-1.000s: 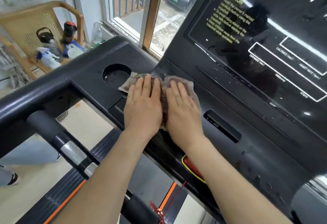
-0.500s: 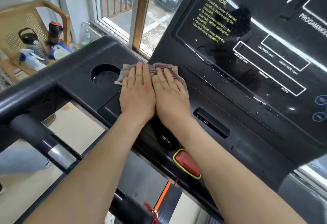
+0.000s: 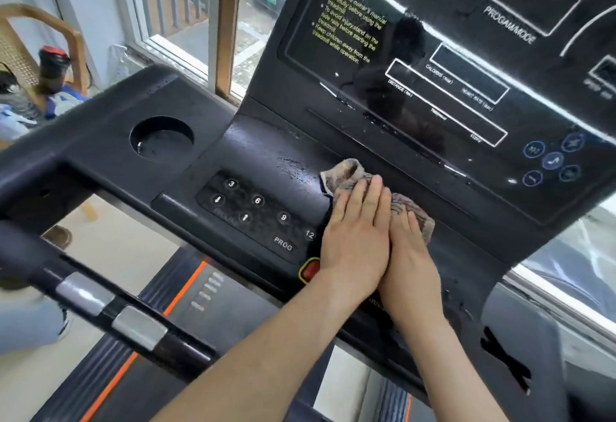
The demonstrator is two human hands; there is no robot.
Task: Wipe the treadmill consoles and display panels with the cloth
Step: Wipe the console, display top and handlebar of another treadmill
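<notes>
The cloth (image 3: 350,173) is pressed against the lower console (image 3: 263,141) by 2 hands laid side by side. The left hand (image 3: 355,238) and the right hand (image 3: 411,255) are both kept flat, with fingers straight and together and palms down on the fabric. Nothing is gripped or pinched. The edge of the left hand is laid slightly over the right.

Set against 1.0 s ago, the cloth is found carried along the console toward 3 o'clock. It was then just beside the cup holder (image 3: 161,138), which is now left well apart at 10 o'clock of the cloth. The keypad (image 3: 253,211), then covered by the hands, is now exposed at 9 o'clock of them, and its markings 3, 6, 9, 12 and PROG can be read. A damp smear (image 3: 295,168) is seen just beside the cloth at 9 o'clock. The red stop button (image 3: 309,270) is half hidden by the left wrist.

From this, the keypad end of the console is judged already wiped, and a sideways pass toward 3 o'clock is judged to be in hand. The droplet-marked console at 4 o'clock and the display panel (image 3: 450,55) at 12 o'clock are judged not yet wiped.
</notes>
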